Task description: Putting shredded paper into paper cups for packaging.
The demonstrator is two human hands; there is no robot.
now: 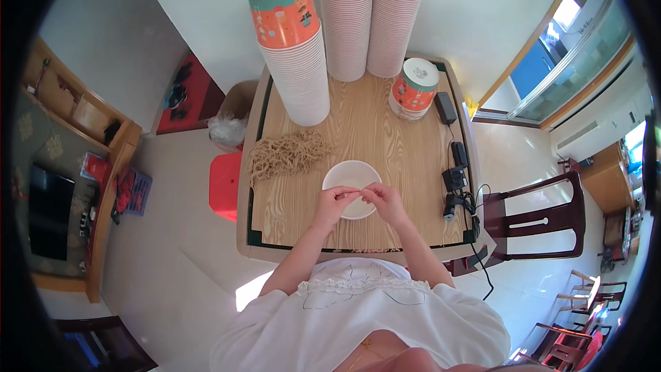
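Observation:
A white paper bowl [350, 175] sits on the wooden table [406, 165] right in front of me. My left hand [335, 202] and my right hand [384, 200] meet over the bowl's near rim, fingertips pinched together on a thin pale string [360, 193] stretched between them. A pile of tan strings [286, 153] lies on the table to the left of the bowl, apart from both hands.
Three tall stacks of orange-and-white paper bowls [296, 62] stand at the table's far edge, with a short stack [415, 88] at the right. Black chargers and cables [454, 179] line the right edge. A red stool [225, 184] stands left, a dark wooden chair [533, 220] right.

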